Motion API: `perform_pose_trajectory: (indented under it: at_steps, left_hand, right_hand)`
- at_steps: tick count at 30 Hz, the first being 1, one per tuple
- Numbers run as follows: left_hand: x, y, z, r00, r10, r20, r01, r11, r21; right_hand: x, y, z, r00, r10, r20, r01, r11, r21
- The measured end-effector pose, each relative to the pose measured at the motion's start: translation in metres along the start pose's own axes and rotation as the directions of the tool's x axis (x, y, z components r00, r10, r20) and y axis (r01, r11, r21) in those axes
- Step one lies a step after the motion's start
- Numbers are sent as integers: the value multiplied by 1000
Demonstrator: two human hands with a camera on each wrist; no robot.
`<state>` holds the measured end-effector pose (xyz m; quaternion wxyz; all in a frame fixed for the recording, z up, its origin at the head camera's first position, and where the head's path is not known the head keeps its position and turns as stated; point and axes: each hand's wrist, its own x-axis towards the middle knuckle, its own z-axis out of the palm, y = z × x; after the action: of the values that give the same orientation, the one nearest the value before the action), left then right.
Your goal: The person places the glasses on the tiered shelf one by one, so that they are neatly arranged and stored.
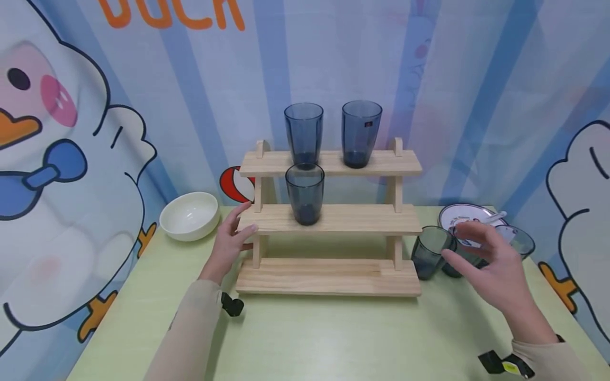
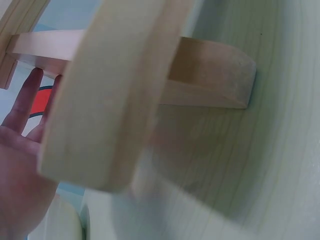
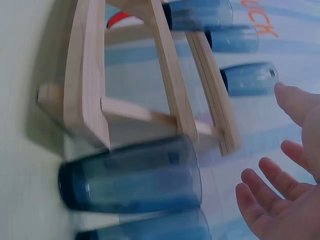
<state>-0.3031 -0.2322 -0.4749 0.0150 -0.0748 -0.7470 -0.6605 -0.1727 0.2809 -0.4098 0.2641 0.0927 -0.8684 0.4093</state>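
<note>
A three-tier wooden shelf rack [image 1: 329, 276] stands on the table. On its top tier are two blue-grey drinking glasses [image 1: 304, 132], and another glass [image 1: 306, 196] stands left of centre on the middle tier. My left hand [image 1: 227, 243] is at the left end of the middle tier, its fairly straight fingers [image 2: 22, 102] reaching beside the rack's side. At the right my right hand [image 1: 495, 264] is held in the air with fingers apart, holding nothing. Below and beside it stand more glasses, the nearest glass [image 3: 132, 175] close to the rack's right side; my hand partly hides the others.
A white bowl [image 1: 189, 216] sits behind and left of the rack. A patterned plate [image 1: 450, 211] with a white spoon [image 1: 494, 217] lies behind the glasses at the right. A printed curtain [image 1: 205, 100] hangs behind the pale green table [image 1: 310, 344].
</note>
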Motion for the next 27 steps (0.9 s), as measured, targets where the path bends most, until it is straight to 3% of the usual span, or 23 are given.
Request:
perform_pose_trajectory:
  at_steps: [4,10,19,27]
  left_hand:
    - [-1,0,0,1000,9,-1,-9,1000,2]
    - [1,0,-1,1000,14,8,-14,1000,-6]
    - [0,0,0,1000,12,7,-12,1000,-19]
    - [1,-1,0,1000,14,6,-14,999,-33]
  right_hand:
    - [-4,19,-18,987,131,-89,-135,990,-46]
    - [-4,43,-42,935,309,-175,-334,932,-138]
    - [-6,79,-57,914,372,-160,-398,899,-183]
    - [-5,105,-60,892,446,-73,-452,885,-110]
